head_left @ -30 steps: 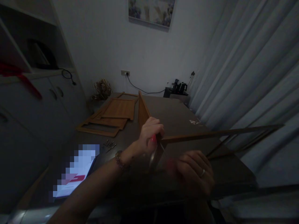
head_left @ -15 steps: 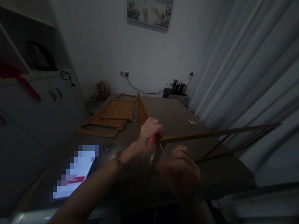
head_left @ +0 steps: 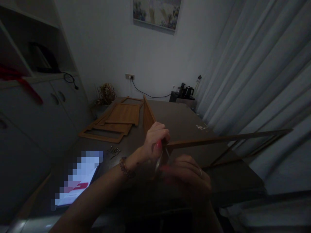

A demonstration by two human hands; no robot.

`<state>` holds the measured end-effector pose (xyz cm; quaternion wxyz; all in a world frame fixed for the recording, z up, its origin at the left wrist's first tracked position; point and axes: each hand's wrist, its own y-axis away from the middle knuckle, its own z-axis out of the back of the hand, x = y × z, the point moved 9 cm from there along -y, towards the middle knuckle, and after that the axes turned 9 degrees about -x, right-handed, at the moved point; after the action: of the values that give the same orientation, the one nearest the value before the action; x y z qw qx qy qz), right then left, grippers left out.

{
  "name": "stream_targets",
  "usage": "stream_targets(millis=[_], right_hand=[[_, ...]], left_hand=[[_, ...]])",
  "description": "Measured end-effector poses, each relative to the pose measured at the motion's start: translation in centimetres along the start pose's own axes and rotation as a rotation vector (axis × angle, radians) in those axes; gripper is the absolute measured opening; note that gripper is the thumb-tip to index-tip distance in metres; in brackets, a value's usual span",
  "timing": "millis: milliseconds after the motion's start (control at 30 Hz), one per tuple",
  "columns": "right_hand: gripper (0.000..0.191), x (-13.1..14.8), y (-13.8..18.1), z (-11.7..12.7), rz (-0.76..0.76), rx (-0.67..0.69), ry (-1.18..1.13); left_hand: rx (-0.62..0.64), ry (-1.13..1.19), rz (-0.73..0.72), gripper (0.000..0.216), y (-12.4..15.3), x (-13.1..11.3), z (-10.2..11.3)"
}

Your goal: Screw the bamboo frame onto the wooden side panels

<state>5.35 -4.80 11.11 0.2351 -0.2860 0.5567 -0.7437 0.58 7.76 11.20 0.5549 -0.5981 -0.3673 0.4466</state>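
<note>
My left hand [head_left: 154, 140] is closed round the corner where an upright wooden panel [head_left: 147, 116] meets a long wooden frame [head_left: 218, 139] that runs off to the right. My right hand [head_left: 188, 176] is closed just below that corner, its fingertips pinching a thin metal tool [head_left: 167, 153] at the joint. The dim light hides what kind of tool it is. Both pieces stand on the dark table [head_left: 184, 123].
Flat wooden panels and frames [head_left: 114, 123] lie stacked at the table's far left. Several small screws [head_left: 113, 151] lie near a lit tablet [head_left: 79, 178]. A kettle set [head_left: 186, 91] stands at the far end. Curtains [head_left: 262, 81] hang on the right, cabinets [head_left: 36, 106] on the left.
My right hand has moved up and left from below the frame to the corner joint. My left hand and the wooden pieces have stayed put.
</note>
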Motion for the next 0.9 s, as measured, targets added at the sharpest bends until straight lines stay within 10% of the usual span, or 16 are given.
stream_targets(millis=[200,500,900], right_hand=[[0.003,1.6,-1.0,0.6,0.115,-0.126,0.380],[0.024,-0.3,-1.1,-0.1,-0.124,-0.191,0.011],[0.036,0.1,0.0,0.8,-0.231,-0.290,0.169]], left_hand=[[-0.026,0.022,-0.025,0.049,-0.1,-0.3,0.2],[-0.026,0.013,-0.042,0.051,-0.6,-0.8,0.2],[-0.035,0.042,-0.026,0.048,-0.3,-0.4,0.2]])
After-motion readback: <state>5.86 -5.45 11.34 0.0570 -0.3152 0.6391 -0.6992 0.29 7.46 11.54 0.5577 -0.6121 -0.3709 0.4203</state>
